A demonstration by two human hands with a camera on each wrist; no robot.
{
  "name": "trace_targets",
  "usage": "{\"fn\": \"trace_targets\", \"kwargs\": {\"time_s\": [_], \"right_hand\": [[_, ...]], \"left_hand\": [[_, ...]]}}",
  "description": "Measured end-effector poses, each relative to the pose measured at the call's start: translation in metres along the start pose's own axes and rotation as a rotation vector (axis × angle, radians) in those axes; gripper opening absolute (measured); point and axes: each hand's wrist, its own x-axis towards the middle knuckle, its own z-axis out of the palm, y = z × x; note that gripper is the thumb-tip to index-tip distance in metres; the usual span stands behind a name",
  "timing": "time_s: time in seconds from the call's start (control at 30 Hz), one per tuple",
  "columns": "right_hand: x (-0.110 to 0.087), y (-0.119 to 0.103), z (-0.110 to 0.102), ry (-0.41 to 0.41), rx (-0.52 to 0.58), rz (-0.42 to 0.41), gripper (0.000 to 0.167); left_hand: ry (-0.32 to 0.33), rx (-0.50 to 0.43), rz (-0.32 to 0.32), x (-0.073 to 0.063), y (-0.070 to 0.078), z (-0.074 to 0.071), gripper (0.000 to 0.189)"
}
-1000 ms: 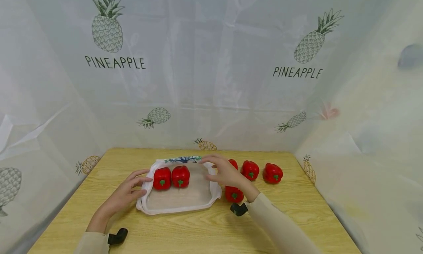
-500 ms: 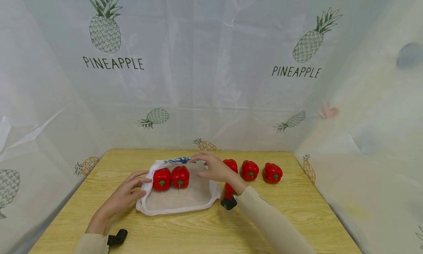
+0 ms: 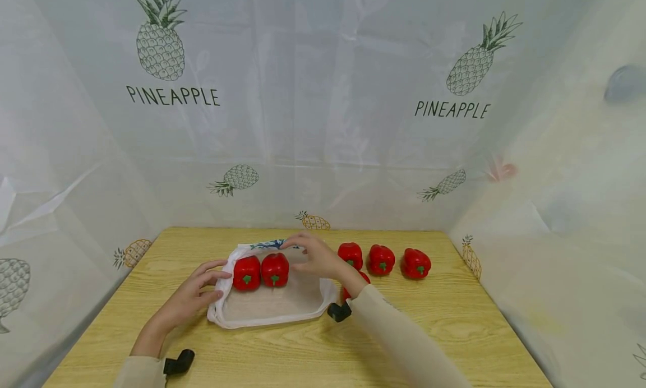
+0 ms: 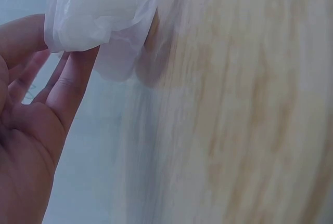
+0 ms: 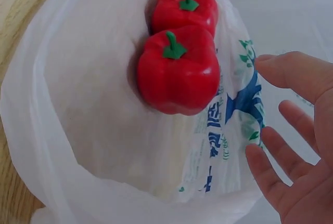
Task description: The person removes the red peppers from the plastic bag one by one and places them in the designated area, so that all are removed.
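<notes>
A white plastic bag (image 3: pixel 262 322) with a blue and green print lies opened out on the wooden table, its rim rolled outward. Two red bell peppers (image 3: pixel 247 273) with green stems sit inside at its left end; the right wrist view shows the nearer pepper (image 5: pixel 179 73) up close. My left hand (image 3: pixel 194 290) holds the left rim, thumb and fingers at the folded plastic (image 4: pixel 88 21), fingertips hidden by the fold. Over the far right rim, my right hand (image 3: pixel 318 257) has its fingers spread, with nothing between them in the right wrist view.
Right of the bag, several more red bell peppers (image 3: pixel 381 260) are on the wooden table (image 3: pixel 282 354), one of them partly behind my right wrist. A sheet curtain (image 3: pixel 323 124) printed with pineapples stands behind the table and along both sides.
My right hand has moved left along the bag's far rim, uncovering more of the peppers at the right. My left hand stays at the left rim.
</notes>
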Motion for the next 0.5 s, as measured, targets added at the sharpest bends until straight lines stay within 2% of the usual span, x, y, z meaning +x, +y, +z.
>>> {"fn": "trace_targets", "kwargs": {"time_s": [0.5], "right_hand": [[0.006, 0.002, 0.017, -0.041, 0.066, 0.040, 0.046]], "left_hand": [[-0.002, -0.017, 0.002, -0.001, 0.000, 0.000, 0.033]]}}
